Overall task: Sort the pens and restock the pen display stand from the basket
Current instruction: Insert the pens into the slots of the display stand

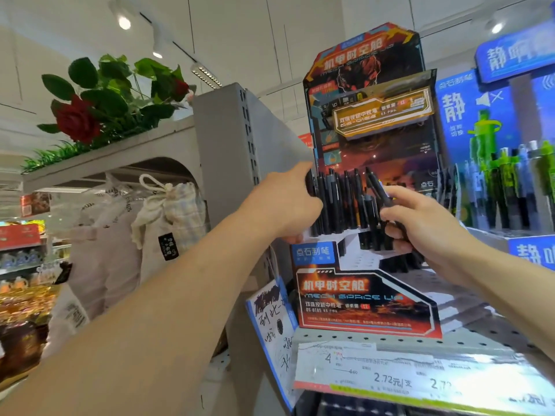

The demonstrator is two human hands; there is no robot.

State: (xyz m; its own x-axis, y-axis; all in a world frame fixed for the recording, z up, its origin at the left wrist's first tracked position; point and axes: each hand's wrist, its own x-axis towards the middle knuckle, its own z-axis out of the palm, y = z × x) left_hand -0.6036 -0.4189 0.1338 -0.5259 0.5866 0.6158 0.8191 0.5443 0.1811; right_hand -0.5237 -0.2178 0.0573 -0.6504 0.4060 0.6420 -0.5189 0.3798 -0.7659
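Left hand grips the pen display stand's left edge on the shelf, right hand pinches black pens beside half-filled slots (basket unseen, pen tips blurred).

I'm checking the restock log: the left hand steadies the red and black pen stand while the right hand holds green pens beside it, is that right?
Not quite. In the head view the right hand holds black pens, not green. The left hand does steady the pen stand.
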